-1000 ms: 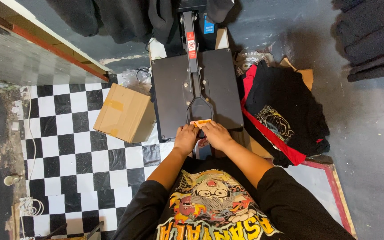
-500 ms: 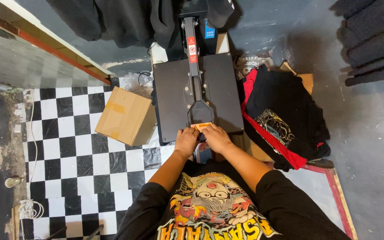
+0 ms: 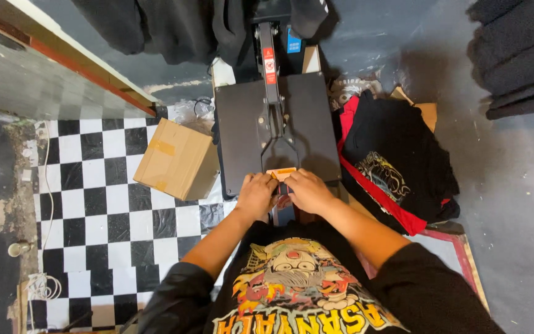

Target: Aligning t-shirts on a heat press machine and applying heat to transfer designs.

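At the near edge of the heat press (image 3: pixel 277 133), both hands sit side by side on the orange handle (image 3: pixel 281 174). Left hand (image 3: pixel 256 195) has fingers curled down over the handle's left end; right hand (image 3: pixel 307 190) has fingers wrapped over its right end, thumbs close together below it. Handle is at the front end of the press's black lever arm (image 3: pixel 271 102), which runs back along the middle of the flat black top plate. Plate looks lowered, level. Left of the press: brown cardboard box (image 3: pixel 177 159) on the black-and-white checkered floor (image 3: pixel 94 204), just beside the plate's edge. Right of the press: pile of black shirts (image 3: pixel 397 158) with red trim and a printed graphic showing, touching or nearly touching the plate's right side. Behind the press: dark garments (image 3: pixel 174 28) hanging. Far right of the press: another stack of dark folded clothes (image 3: pixel 517 59), well apart.
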